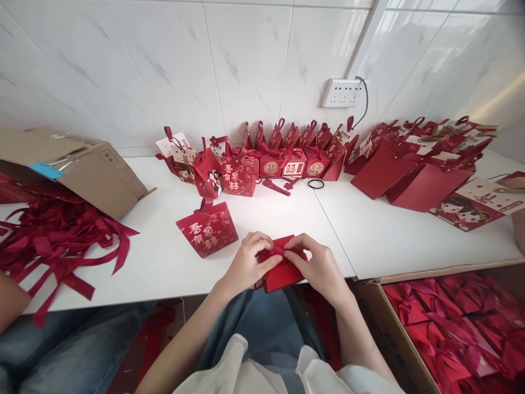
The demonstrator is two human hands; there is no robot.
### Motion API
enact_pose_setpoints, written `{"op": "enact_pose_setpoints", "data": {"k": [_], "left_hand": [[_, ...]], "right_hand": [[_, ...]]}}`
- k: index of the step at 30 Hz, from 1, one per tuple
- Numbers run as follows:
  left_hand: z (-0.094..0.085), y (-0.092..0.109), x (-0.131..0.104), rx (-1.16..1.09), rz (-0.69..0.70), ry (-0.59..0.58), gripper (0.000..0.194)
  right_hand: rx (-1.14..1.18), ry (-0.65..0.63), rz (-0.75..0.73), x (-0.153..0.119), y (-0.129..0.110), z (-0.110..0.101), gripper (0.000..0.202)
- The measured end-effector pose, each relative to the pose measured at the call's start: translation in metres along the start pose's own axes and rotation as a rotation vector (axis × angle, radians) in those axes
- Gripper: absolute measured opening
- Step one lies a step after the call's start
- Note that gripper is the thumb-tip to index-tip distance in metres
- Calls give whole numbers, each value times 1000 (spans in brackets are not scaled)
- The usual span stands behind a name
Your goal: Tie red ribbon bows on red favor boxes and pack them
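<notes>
A red gift box (284, 275) sits at the table's front edge, between my two hands. On top of it is a red ribbon knot (278, 250). My left hand (251, 260) pinches the ribbon from the left, its thumb along the box's top. From the right, my right hand (315, 260) grips the ribbon between thumb and fingertips. The ribbon's ends are mostly hidden by my fingers. Just left of my hands, a red box with white characters and a ribbon loop (209, 231) rests tilted on the table.
Several decorated red boxes (239, 176) line the tiled wall, with a black ring (315, 184) before them. Red gift bags (430, 180) crowd the right. Loose ribbons (69, 230) lie left by a cardboard box (98, 169). Beside me, a carton (371, 303) holds ribboned boxes. People's arms show at both edges.
</notes>
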State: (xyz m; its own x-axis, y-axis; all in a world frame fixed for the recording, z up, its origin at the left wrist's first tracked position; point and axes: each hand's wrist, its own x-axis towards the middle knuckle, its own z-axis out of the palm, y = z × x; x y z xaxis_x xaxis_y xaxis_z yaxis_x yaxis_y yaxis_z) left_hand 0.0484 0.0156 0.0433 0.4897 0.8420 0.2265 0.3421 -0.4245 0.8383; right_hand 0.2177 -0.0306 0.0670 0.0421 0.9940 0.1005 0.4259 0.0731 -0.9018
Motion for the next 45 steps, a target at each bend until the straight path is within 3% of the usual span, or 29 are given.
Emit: {"op": "enact_pose_setpoints", "data": {"k": [9,13,18,24,29,40,45], "left_hand": [[5,-2,-2,72,15,103,16],[10,-8,-3,-20,-13,136,16],[18,-10,-3,-250,-120,165,21],[23,-7,6,-523,-257,120,25],[21,-6,11,-562,-262,54,26],[13,0,5,-197,-155,53,25],[15,0,7,-525,-185,-23,24]], "right_hand": [[-37,40,-7,-1,7,2,11],[-54,-11,-45,-2,6,-2,12],[-65,36,-55,-1,5,0,9],[-36,92,-36,-1,7,5,12],[-56,129,-27,-1,9,7,12],[-79,151,-43,-3,12,8,11],[-101,131,-55,1,15,8,13]]}}
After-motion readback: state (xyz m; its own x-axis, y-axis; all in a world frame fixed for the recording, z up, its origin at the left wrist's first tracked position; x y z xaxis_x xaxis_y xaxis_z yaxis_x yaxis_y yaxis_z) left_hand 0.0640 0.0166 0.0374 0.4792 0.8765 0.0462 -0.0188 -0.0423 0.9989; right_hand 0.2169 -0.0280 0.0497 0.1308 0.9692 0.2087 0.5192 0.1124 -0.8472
